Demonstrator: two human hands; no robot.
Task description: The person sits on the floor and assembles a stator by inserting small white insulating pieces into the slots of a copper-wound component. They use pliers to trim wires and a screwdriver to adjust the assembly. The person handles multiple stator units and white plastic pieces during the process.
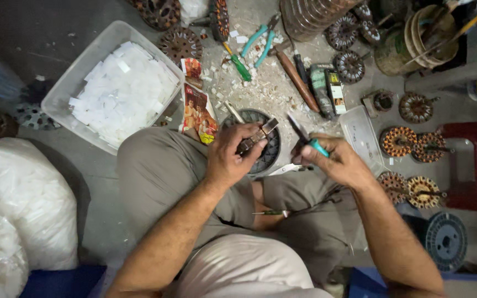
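Grey concrete floor (56, 49) strewn with paper scraps and wound stators surrounds the seated person. Left hand (228, 157) has its fingers closed around a small dark metal piece (258, 137), long axis slanting up-right. Right hand (335, 161), just beside it, grips a teal-handled tool (309, 138), tip pointing up-left, near the piece.

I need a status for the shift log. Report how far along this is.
Done, apparently: several copper-wound stators lie at the right. In hand: left hand holds a small metal part; right hand works it with a teal-handled tool. Left: bare cores lie beyond.
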